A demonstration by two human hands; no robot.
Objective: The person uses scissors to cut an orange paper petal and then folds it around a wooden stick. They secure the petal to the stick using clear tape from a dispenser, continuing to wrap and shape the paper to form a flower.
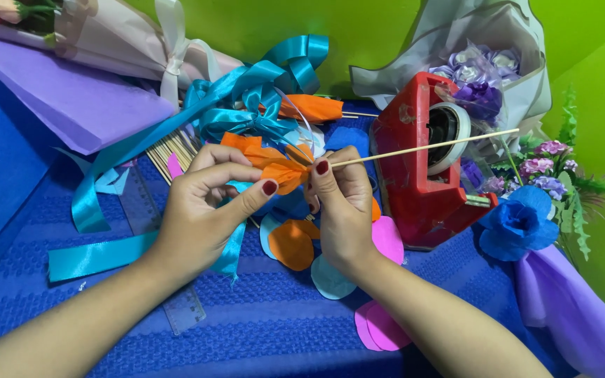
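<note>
My left hand [208, 206] pinches orange paper petals [269, 162] between thumb and fingers. My right hand [341, 199] grips the same orange bundle where it wraps the end of a thin wooden stick [425, 147]. The stick points right, passing over a red tape dispenser [418, 178]. Both hands hover above a blue textured cloth [281, 322]. Loose round paper petals lie beneath them: orange [292, 245], pink [383, 329] and light blue [332, 280].
Teal satin ribbon [246, 91] trails across the left and back. A clear ruler [176, 308] lies under my left wrist. Spare wooden sticks [169, 150] sit behind. A blue paper flower [519, 220], purple wrapped bouquets [484, 77], purple paper [64, 98] and a green wall surround the work area.
</note>
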